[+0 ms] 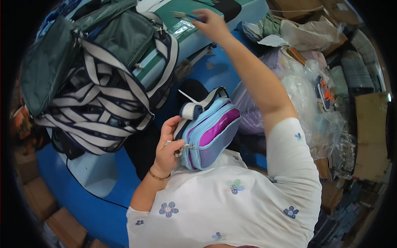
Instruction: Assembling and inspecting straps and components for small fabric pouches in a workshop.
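A small light-blue bag (218,139) with a purple opening and mesh side rests against my lap. My left hand (167,144) is closed on its left end, the thumb by the metal strap hardware. Above that hand the navy-and-white strap (191,111) is rolled up, and a thin white strip (188,96) sticks out beside it. Stretched out far over the green-and-white work surface (182,33), my right hand (212,27) grips what look like thread snips (186,16), slim metal blades pointing left.
Dark green bags (124,39) with a tangle of navy-and-white straps (99,120) are heaped at the left. Clear plastic bags (297,95) crowd the right, beside cardboard (372,136). A black cable (89,190) runs along the blue floor (70,206). Boxes (66,227) stand at lower left.
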A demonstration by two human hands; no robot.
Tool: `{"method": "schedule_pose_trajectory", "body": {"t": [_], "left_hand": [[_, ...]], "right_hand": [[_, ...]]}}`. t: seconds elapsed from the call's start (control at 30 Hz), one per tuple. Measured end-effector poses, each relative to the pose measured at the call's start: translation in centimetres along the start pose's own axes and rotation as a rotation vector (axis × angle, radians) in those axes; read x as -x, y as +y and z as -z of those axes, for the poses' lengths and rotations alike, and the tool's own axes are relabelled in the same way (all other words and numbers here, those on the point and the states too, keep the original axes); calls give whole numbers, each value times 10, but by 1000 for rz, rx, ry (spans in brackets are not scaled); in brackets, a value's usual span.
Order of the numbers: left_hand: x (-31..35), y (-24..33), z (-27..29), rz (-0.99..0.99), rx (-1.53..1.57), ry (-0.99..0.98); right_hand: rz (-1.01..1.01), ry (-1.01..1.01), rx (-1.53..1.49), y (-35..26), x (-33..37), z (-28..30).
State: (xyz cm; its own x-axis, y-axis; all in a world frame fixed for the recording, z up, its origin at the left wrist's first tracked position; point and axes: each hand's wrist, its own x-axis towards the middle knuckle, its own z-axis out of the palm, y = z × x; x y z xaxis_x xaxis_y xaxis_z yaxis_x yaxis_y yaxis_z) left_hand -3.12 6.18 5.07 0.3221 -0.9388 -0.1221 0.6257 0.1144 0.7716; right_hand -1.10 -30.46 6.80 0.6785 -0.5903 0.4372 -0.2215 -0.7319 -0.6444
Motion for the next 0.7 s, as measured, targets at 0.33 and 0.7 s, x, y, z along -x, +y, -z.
{"method": "schedule_pose_trajectory", "body": {"t": [0.33, 0.7], "left_hand": [[1, 5, 39, -123, 102, 37], [-5, 8, 47, -220, 180, -332]], "right_hand": [[-19, 60, 503, -7, -73, -68], [261, -1499, -548, -84, 70, 6]]}}
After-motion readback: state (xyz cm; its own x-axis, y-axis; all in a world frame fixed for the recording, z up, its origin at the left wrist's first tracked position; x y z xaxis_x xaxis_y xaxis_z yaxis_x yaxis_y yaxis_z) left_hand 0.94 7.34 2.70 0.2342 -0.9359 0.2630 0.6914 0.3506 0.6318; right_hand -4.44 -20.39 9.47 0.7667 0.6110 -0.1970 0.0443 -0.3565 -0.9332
